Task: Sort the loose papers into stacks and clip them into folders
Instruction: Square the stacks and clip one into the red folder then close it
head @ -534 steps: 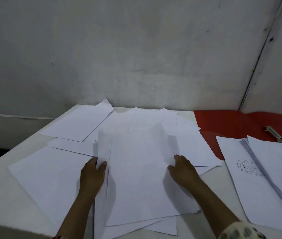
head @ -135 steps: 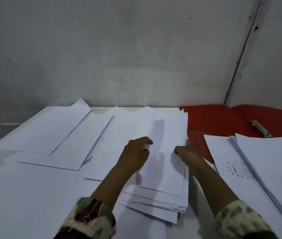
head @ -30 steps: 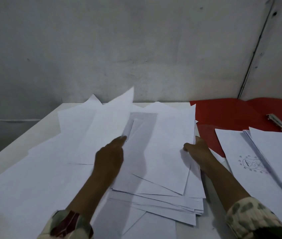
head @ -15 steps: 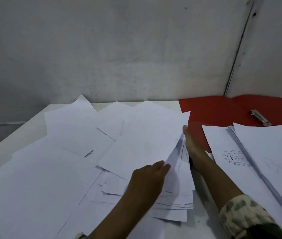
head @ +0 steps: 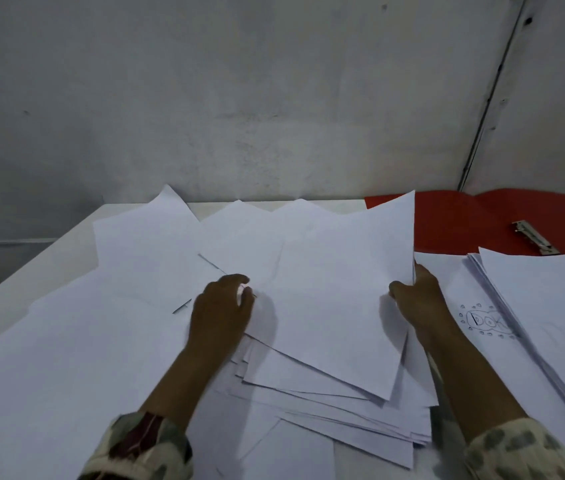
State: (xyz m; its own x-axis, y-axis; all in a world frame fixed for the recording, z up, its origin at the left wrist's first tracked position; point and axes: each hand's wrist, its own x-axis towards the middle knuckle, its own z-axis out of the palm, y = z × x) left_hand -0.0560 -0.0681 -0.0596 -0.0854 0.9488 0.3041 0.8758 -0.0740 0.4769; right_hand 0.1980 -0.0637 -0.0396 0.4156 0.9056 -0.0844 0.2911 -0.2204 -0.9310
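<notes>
A bare grey wall (head: 239,98) and the white table (head: 14,292) I sit at.

The wall fills the upper half of my view, plaster dull and scuffed with small dark marks, lit dimly and evenly. At upper right a thin dark seam (head: 492,91) runs slantwise down it to the table's far edge, with a paler panel (head: 558,116) beyond. At middle left a pale ledge (head: 4,241) crosses the wall, and below it, at the left edge of the frame, everything falls into shadow. The table's bare top shows along its left and far edges.

Folder (head: 464,223) behind stack (head: 336,323) — loose sheets (head: 66,358) left
</notes>
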